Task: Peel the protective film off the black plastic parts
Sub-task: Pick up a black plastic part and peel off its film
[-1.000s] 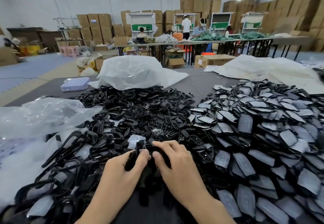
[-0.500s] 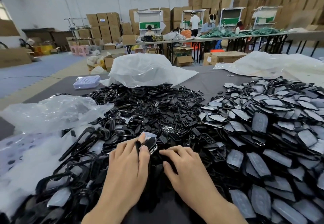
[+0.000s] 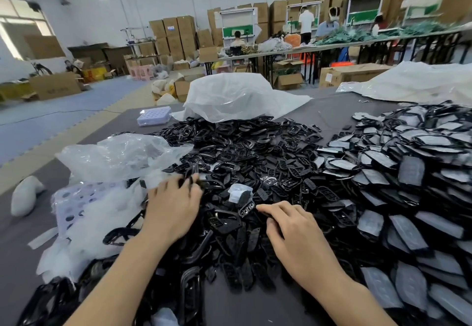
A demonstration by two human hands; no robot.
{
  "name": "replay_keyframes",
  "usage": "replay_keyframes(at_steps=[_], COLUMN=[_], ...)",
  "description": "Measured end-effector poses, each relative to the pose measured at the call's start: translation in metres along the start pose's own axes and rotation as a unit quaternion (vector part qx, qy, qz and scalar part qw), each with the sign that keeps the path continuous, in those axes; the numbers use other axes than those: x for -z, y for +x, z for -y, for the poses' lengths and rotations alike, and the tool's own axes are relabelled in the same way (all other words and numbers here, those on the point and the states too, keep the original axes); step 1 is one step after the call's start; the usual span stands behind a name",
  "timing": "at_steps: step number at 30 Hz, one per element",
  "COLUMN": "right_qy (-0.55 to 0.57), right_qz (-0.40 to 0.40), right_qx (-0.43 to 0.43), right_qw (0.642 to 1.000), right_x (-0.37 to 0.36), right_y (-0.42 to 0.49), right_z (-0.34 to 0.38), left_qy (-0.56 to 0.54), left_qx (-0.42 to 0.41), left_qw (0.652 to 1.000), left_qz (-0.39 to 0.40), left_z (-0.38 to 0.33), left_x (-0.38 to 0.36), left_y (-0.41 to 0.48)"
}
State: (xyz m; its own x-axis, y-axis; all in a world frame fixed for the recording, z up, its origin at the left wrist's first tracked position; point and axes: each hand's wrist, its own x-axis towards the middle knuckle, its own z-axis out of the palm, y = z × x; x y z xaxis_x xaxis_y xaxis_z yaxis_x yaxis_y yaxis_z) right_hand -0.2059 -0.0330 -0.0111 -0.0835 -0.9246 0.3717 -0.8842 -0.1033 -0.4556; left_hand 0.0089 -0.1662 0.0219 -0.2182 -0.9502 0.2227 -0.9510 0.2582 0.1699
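A heap of bare black plastic parts (image 3: 242, 152) fills the middle of the grey table (image 3: 339, 111). To the right lies a heap of black parts still covered in greyish protective film (image 3: 408, 172). My left hand (image 3: 173, 205) reaches forward and left; its blurred fingertips curl round a black part (image 3: 191, 176) at the heap's left edge. On the near side of the heap rests my right hand (image 3: 288, 228), fingers relaxed, the index tip next to a slotted black part (image 3: 246, 208). Just beyond lies a part with loose film (image 3: 238, 193).
A crumpled clear bag (image 3: 120, 154) and a heap of peeled white film (image 3: 102, 223) over a lavender perforated tray (image 3: 84, 198) lie to the left. A white bag (image 3: 229, 96) and a small lavender box (image 3: 153, 116) sit at the back. Another white sheet (image 3: 421, 83) covers the far right.
My left hand has swung left and forward, away from the right hand, carrying a black part to the heap's left side. The right hand stays on the pile. The camera turned left.
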Motion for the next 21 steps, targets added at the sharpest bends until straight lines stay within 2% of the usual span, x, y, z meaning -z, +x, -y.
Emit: replay_keyframes(at_steps=[4, 10, 15, 18, 21], right_qy=[0.014, 0.057, 0.164, 0.186, 0.152], right_qz=[-0.008, -0.033, -0.093, -0.095, -0.052], right_qx=[-0.002, -0.003, -0.017, -0.012, -0.051], right_qw=[1.0, 0.998, 0.982, 0.978, 0.986], right_x=[-0.001, 0.001, 0.013, 0.013, -0.005], right_y=[0.0, 0.0, 0.036, 0.102, 0.186], right_z=[-0.001, 0.0, 0.014, 0.024, 0.018], left_qy=[0.063, -0.04, -0.231, -0.275, -0.27], left_qx=[-0.1, -0.174, -0.12, -0.091, -0.041], left_qw=[0.993, 0.984, 0.963, 0.955, 0.961], left_qz=[-0.018, -0.003, -0.062, -0.057, -0.042], left_z=[-0.035, -0.048, -0.04, -0.036, -0.025], left_x=[-0.018, -0.011, 0.024, 0.025, 0.008], left_y=[-0.007, -0.018, 0.011, 0.065, 0.136])
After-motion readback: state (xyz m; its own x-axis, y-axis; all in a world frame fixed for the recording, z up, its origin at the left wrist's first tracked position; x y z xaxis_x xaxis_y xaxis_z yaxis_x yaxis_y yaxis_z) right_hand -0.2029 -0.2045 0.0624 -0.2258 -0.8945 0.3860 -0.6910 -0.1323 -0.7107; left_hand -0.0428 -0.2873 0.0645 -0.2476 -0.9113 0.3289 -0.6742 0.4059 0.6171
